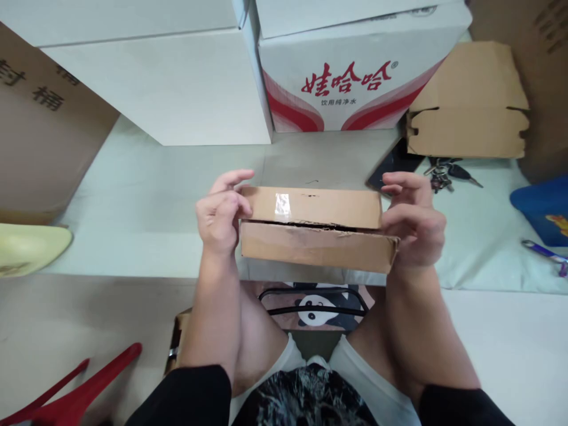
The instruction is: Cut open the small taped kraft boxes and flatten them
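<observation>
Between my hands, above the table's near edge, is a small brown cardboard box (pixel 319 245). A dark gap with torn edges runs between its front wall and its upper flap (pixel 332 207), which bears a shiny strip of clear tape (pixel 282 206). My left hand (pixel 222 213) grips the left end, its thumb and fingers bent at the flap's corner. At the right end, my right hand (pixel 415 219) holds the box with curled fingers, partly hidden behind the corner. The inside of the box cannot be seen.
White cartons (pixel 177 89) and a red-and-white carton (pixel 337 89) stand at the back of the table (pixel 133 225). To the right are an unfolded cardboard box (pixel 470 100), a dark phone (pixel 397 163), keys (pixel 444 174), a blue container (pixel 544 210) and a pen (pixel 544 250).
</observation>
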`<state>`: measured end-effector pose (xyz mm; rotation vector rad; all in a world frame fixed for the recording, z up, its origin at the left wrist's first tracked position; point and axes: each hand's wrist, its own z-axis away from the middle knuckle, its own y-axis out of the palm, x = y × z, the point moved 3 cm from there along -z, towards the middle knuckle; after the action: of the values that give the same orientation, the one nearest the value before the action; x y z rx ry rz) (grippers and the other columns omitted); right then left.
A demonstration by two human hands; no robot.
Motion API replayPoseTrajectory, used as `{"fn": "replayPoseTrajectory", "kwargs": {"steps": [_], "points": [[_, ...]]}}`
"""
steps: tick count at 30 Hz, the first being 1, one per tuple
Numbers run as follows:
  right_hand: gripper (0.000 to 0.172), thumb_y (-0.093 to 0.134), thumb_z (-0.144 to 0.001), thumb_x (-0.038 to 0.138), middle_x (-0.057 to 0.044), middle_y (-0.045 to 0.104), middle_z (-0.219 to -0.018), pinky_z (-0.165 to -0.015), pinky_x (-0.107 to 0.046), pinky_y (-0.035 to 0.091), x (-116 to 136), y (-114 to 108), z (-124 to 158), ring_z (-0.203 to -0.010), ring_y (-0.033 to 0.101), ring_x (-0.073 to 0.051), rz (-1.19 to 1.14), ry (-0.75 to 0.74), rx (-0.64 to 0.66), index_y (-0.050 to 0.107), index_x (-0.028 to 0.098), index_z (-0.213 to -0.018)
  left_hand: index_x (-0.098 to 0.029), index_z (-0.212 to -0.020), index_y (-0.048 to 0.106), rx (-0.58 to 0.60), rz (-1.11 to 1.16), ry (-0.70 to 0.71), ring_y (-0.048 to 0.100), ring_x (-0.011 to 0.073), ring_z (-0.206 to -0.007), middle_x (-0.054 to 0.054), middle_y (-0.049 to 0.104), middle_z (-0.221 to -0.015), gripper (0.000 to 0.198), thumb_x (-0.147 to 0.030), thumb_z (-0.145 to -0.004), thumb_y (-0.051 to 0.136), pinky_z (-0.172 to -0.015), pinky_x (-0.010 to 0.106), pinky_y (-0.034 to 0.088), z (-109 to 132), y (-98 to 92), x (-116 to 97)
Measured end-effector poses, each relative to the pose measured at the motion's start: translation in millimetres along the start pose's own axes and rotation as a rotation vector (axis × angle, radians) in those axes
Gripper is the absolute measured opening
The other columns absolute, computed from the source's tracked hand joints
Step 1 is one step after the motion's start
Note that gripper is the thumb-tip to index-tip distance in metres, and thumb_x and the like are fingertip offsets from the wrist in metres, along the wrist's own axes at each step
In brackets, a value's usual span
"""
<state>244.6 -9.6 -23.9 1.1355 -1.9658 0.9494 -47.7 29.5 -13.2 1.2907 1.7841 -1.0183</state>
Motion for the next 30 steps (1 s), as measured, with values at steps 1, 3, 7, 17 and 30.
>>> {"fn": "replayPoseTrajectory", "kwargs": {"steps": [1,3,7,17,30], "points": [[0.074,0.018,-0.096,0.066,-0.008,0.062,-0.12,-0.101,-0.054,0.051,0.4,0.3,1.2,-0.12,0.06,-0.031,0.017,-0.001,0.026,0.063,0.026,-0.053,-0.022,-0.057,0.054,-0.029,0.024,-0.008,0.069,0.0268,-0.108,0.007,0.072,-0.104,0.045,-0.054,-0.089,0.055,-0.092,0.046,0.059,-0.8,-0.8,3.7],[0.077,0.013,-0.098,0.063,-0.006,0.06,-0.13,-0.104,-0.055,0.048,-0.5,0.0,3.3,-0.13,0.054,-0.032,0.074,0.02,0.088,0.073,0.029,-0.065,-0.022,-0.059,0.05,-0.141,0.12,-0.014,0.071,0.0247,-0.1,0.005,0.071,-0.098,0.04,-0.052,-0.084,0.059,-0.088,0.044,0.06,-2.0,-2.9,7.6],[0.068,0.023,-0.097,0.065,-0.002,0.054,-0.145,-0.112,-0.061,0.041,2.5,1.6,3.8,-0.136,0.05,-0.035,0.06,-0.12,0.259,0.082,0.033,-0.093,-0.02,-0.049,0.044,-0.154,0.348,-0.054,0.072,0.0223,-0.093,0.004,0.069,-0.084,0.051,-0.053,-0.083,0.062,-0.087,0.039,0.059,-3.4,-0.4,10.8],[0.05,0.033,-0.098,0.056,0.003,0.046,-0.154,-0.107,-0.057,0.045,4.5,7.5,8.0,-0.128,0.054,-0.033,-0.067,-0.309,0.326,0.075,0.029,-0.092,-0.027,-0.079,0.08,0.456,0.203,0.055,0.049,0.0353,-0.14,-0.002,0.05,-0.158,0.065,-0.077,-0.089,0.041,-0.124,0.053,0.037,-2.4,0.1,27.1],[0.063,0.026,-0.097,0.068,0.0,0.054,-0.14,-0.108,-0.053,0.043,4.1,15.5,10.5,-0.123,0.055,-0.03,-0.241,-0.231,0.104,0.059,0.023,-0.067,-0.023,-0.071,0.072,0.52,0.173,0.092,0.044,0.0364,-0.14,-0.003,0.043,-0.158,0.071,-0.072,-0.096,0.026,-0.115,0.054,0.047,5.0,0.4,13.8]]}}
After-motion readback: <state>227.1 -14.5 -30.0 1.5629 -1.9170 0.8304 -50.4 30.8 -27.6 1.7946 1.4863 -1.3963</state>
